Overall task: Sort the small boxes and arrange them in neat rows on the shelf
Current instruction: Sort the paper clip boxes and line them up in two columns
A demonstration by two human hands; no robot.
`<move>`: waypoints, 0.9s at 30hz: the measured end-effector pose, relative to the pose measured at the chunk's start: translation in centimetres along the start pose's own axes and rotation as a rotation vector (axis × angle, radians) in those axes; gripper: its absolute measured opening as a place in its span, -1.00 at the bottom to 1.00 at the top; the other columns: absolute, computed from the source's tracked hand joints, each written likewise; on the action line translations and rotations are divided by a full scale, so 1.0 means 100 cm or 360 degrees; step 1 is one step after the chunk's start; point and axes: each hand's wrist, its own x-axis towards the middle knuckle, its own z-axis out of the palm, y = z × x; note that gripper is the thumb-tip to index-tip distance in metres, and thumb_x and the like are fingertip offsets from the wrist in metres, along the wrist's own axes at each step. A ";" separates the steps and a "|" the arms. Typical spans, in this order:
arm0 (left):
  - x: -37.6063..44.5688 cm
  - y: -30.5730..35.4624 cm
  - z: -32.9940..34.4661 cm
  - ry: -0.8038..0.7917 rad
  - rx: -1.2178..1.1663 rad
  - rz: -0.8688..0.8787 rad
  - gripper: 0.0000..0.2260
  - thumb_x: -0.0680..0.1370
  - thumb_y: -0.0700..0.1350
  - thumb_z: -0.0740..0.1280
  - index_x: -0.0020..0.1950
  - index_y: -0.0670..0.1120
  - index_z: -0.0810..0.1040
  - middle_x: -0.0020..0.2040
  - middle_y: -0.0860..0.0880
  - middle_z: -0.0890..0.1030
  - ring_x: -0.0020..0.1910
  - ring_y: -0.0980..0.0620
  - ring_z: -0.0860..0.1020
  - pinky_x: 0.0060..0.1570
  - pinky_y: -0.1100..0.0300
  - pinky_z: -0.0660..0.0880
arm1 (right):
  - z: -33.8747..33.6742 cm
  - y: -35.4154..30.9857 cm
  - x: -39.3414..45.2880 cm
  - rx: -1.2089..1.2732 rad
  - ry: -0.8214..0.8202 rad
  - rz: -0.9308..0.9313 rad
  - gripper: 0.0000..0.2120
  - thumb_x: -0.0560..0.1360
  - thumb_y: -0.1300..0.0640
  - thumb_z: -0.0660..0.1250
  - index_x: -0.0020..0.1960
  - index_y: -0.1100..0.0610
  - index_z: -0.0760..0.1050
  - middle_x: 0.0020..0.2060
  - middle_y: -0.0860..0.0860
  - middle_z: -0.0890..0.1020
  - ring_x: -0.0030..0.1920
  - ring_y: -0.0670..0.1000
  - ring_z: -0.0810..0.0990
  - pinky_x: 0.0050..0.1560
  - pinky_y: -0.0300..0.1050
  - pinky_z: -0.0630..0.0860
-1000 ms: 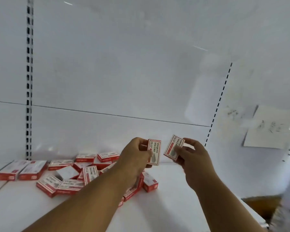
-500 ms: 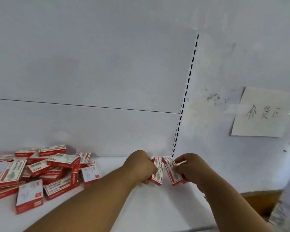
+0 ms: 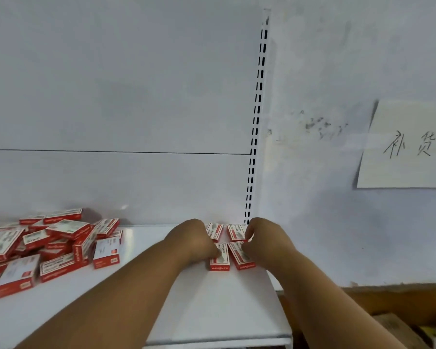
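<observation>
White shelf (image 3: 232, 306), slotted upright (image 3: 256, 127), wall note (image 3: 410, 147), box pile (image 3: 51, 243) left, left hand (image 3: 195, 241) and right hand (image 3: 263, 244) each gripping a front box (image 3: 220, 258) by the corner

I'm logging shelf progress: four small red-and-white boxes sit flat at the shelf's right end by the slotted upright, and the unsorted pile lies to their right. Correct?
Not quite. In the head view the unsorted pile of red-and-white boxes lies to their left, not right. The four small red-and-white boxes do sit flat at the white shelf's right end by the slotted upright, with the left hand and right hand on them.
</observation>
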 end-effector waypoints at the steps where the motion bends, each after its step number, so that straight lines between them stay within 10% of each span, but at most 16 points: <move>1: -0.001 -0.001 0.001 0.0039 0.0003 0.0012 -0.75 0.29 0.07 0.52 -0.25 -0.09 0.62 -0.34 0.02 0.60 -0.32 0.03 0.57 -0.36 0.24 0.39 | 0.000 -0.001 -0.001 -0.0012 0.0020 -0.0020 -0.85 0.44 0.17 0.33 0.00 0.05 0.50 -0.09 -0.03 0.60 -0.07 0.02 0.60 -0.09 -0.09 0.58; 8: -0.024 -0.017 -0.013 0.0368 0.0064 0.0115 -0.75 0.43 0.11 0.43 -0.04 -0.03 0.57 -0.08 0.01 0.61 -0.07 0.01 0.58 -0.08 0.11 0.53 | 0.003 -0.034 -0.003 0.0153 0.0172 -0.0244 -0.93 0.46 0.10 0.31 -0.06 -0.03 0.48 -0.15 -0.10 0.59 -0.15 -0.05 0.56 -0.20 -0.16 0.49; 14: -0.052 -0.084 -0.047 0.0612 0.0067 0.0046 -0.85 0.49 0.12 0.36 -0.04 0.09 0.52 -0.22 0.11 0.54 -0.22 0.09 0.55 -0.25 0.21 0.45 | 0.031 -0.110 -0.013 0.0209 0.0125 -0.0488 -0.95 0.49 0.01 0.33 -0.07 -0.03 0.49 -0.20 -0.10 0.59 -0.24 -0.07 0.57 -0.19 -0.15 0.54; 27: -0.083 -0.261 -0.144 0.0792 0.0000 0.0064 -0.89 0.50 0.02 0.35 0.02 0.13 0.50 -0.12 0.14 0.57 -0.12 0.08 0.56 -0.17 0.15 0.53 | 0.113 -0.287 -0.045 0.0074 0.0220 -0.0615 -0.67 0.53 -0.05 0.30 0.28 -0.07 0.46 0.18 -0.04 0.57 0.25 0.05 0.41 0.18 -0.02 0.43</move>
